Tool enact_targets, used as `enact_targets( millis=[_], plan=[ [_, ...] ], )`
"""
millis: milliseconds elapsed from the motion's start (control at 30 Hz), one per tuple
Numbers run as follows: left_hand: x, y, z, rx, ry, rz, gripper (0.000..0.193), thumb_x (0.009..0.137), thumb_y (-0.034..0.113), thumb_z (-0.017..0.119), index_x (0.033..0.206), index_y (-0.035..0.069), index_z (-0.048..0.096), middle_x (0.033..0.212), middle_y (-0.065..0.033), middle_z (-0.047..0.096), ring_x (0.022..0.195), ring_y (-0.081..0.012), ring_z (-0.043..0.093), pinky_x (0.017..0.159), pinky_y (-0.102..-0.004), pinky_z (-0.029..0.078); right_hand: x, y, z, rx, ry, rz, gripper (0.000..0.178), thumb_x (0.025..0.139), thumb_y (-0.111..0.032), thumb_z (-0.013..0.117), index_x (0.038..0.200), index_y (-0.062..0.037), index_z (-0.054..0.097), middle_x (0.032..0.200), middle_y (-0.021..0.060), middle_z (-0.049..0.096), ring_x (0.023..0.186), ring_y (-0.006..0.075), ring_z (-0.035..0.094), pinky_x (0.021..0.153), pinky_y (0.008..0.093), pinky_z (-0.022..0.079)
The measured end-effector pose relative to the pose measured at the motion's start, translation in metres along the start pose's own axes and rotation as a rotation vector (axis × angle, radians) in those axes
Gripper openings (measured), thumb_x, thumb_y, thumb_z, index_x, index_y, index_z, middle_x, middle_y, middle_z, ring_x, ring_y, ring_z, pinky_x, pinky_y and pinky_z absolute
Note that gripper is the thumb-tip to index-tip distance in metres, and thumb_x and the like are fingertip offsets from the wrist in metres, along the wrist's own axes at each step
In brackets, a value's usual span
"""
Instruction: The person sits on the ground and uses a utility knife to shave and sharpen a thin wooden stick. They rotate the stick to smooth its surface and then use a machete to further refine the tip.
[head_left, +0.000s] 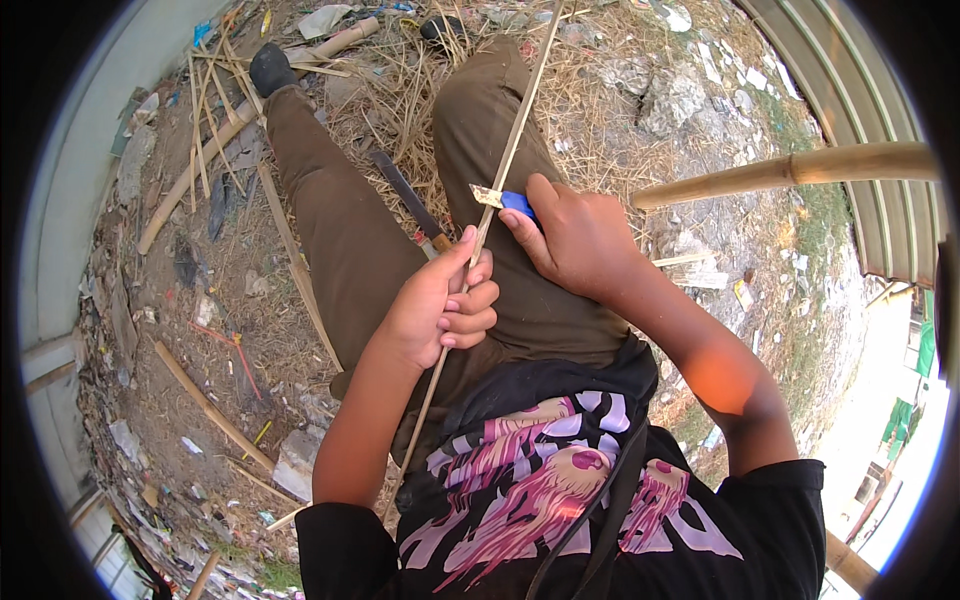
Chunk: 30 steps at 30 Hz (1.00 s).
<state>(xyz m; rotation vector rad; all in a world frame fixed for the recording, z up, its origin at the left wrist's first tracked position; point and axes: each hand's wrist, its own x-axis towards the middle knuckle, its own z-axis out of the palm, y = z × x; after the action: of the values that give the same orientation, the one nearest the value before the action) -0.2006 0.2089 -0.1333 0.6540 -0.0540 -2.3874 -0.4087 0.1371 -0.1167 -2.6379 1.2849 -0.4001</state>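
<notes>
Straw-strewn ground (265, 350) to either side of the hands. Clamped in the left hand (443, 305), a long, thin strip (521, 125). Runs lengthwise away from the wearer, leaning right; points beyond both hands to the top of the view, and slants back leftward below the left hand, beside the forearm (362, 425). Clamped in the right hand (582, 238), just beyond the left, a blue knife (517, 204), blade (487, 196) crosswise at the strip, tip leftward. Just beyond the left hand, a machete (403, 192); right of the right hand, a bamboo pole (790, 172).

One blue cutter (513, 203), one held strip (513, 140), one machete (408, 198) (plus two trouser legs (335, 205))
</notes>
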Motion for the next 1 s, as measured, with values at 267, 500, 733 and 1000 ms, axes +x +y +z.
enact_targets(
  millis=[267, 500, 733, 1000],
  plan=[
    [0.025, 0.012, -0.001, 0.006, -0.014, -0.005, 0.046, 0.111, 0.046, 0.032, 0.08, 0.015, 0.042, 0.053, 0.0077, 0.027, 0.037, -0.0025, 0.021, 0.03, -0.0207, 0.019, -0.003, 0.013, -0.002, 0.078, -0.054, -0.031, 0.042, 0.103, -0.045, 0.053, 0.09, -0.005, 0.052, 0.067, 0.0154, 0.063, 0.055, 0.0365, 0.065, 0.049, 0.0447, 0.05],
    [0.027, 0.015, -0.007, 0.019, -0.006, -0.015, 0.046, 0.111, 0.047, 0.032, 0.08, 0.015, 0.042, 0.052, 0.0078, 0.027, 0.037, -0.0022, 0.022, 0.031, -0.0199, 0.019, 0.001, 0.01, -0.002, 0.043, -0.12, 0.037, 0.042, 0.104, -0.044, 0.052, 0.09, -0.0046, 0.052, 0.065, 0.0152, 0.064, 0.057, 0.0373, 0.066, 0.05, 0.0464, 0.051],
    [0.018, 0.008, -0.015, -0.081, -0.048, -0.017, 0.047, 0.11, 0.05, 0.034, 0.079, 0.016, 0.041, 0.052, 0.008, 0.025, 0.038, -0.0029, 0.018, 0.031, -0.0205, 0.016, 0.005, -0.005, -0.003, -0.057, -0.136, 0.066, 0.044, 0.102, -0.045, 0.055, 0.085, -0.0051, 0.055, 0.063, 0.0136, 0.065, 0.056, 0.0331, 0.068, 0.048, 0.0433, 0.051],
    [0.001, -0.001, -0.017, -0.105, -0.02, -0.025, 0.047, 0.111, 0.049, 0.03, 0.079, 0.015, 0.041, 0.052, 0.0078, 0.026, 0.037, -0.0018, 0.021, 0.031, -0.019, 0.018, 0.001, -0.008, 0.004, -0.079, -0.07, 0.04, 0.043, 0.101, -0.046, 0.057, 0.085, -0.006, 0.056, 0.062, 0.0133, 0.064, 0.054, 0.0319, 0.067, 0.047, 0.0424, 0.051]
  ],
)
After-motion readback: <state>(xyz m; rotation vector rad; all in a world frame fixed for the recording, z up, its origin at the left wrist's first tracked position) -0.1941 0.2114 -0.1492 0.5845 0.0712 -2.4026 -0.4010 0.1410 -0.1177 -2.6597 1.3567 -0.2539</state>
